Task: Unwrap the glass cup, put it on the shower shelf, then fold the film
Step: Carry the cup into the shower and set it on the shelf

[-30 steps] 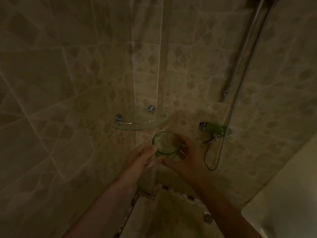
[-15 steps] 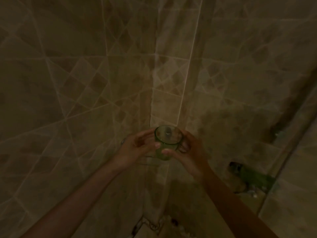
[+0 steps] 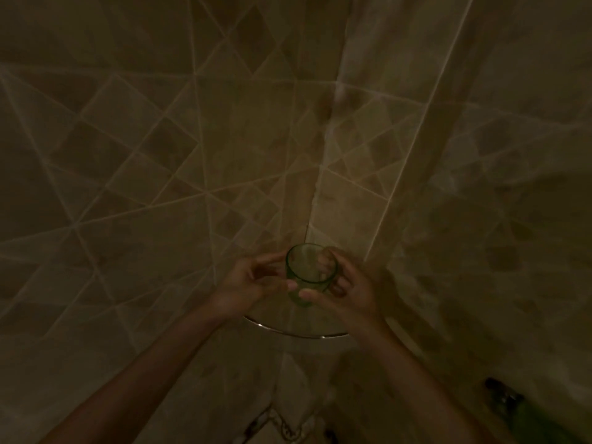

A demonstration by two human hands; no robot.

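Note:
A green-tinted glass cup (image 3: 307, 267) stands upright over the glass corner shelf (image 3: 298, 331) with a chrome front rail, in the tiled shower corner. My right hand (image 3: 346, 290) grips the cup from the right, its thumb across the front and its fingers round the handle side. My left hand (image 3: 253, 280) is at the cup's left side, fingers curled, thumb and forefinger reaching to the rim and wall. Whether film still covers the cup is too dim to tell. I cannot tell if the cup's base touches the shelf.
Patterned beige tile walls meet in the corner (image 3: 317, 187) behind the cup. A green-and-chrome shower mixer (image 3: 512, 408) sits at the lower right. The floor edge with a drain grate (image 3: 288, 427) shows below the shelf.
The view has tilted up and moved closer. Both hands have carried the cup up from below the shelf to just above it, against the corner.

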